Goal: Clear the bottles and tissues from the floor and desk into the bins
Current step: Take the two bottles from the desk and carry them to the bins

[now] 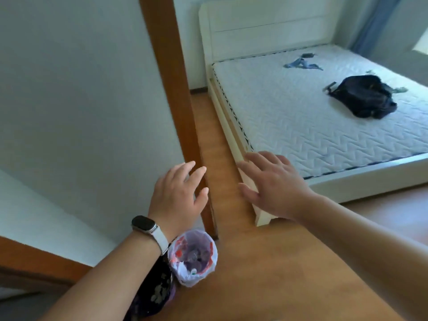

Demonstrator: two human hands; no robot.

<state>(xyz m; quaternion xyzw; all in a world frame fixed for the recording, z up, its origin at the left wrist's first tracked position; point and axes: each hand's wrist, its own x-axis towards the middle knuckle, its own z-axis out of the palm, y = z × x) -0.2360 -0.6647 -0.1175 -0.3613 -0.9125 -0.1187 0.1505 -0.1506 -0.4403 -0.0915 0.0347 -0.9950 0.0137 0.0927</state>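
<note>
Nearest, just under the left forearm, a dark, pale-patterned bag or container [155,290] sits on the floor; it may be a second bin, but I cannot tell. Touching it on the right stands the small round bin lined with a white-and-red plastic bag [183,273], with what look like clear plastic bottles [194,256] already inside. A white-strapped smartwatch [144,223] sits on the wrist above.

Both hands are held out, fingers spread and loose, grasping nothing: the left hand [178,193] over the wall corner, the right hand [273,184] over the bed's foot corner.

The light bin stands right below the arm and by the feet; a careless turn or step could tip it and spill the bottles across the orange-brown wooden floor [266,274].

No loose bottle or tissue shows here, and no desk. Farther off, the crumpled blue cloth [301,63] and black fabric backpack [363,96] on the white quilted mattress [312,126] could be mistaken for rubbish.
</note>
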